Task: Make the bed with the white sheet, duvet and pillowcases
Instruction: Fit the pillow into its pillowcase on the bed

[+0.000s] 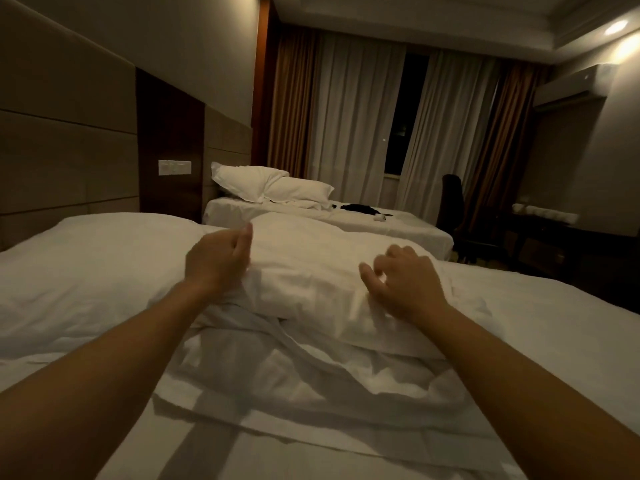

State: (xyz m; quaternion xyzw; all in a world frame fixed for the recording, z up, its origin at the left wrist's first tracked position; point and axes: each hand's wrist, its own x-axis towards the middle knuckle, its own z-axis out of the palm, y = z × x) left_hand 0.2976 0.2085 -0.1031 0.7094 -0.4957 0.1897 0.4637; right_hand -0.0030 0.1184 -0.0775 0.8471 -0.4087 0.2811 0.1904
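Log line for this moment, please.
step: placing second pillow | left hand: at its left edge | right hand: on top | first pillow: laid | duvet: rumpled

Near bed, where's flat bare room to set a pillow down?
Flat sheet right of the right hand and the pillow it works is free. Crowded: rumpled duvet between the forearms, second pillow left of the left hand.
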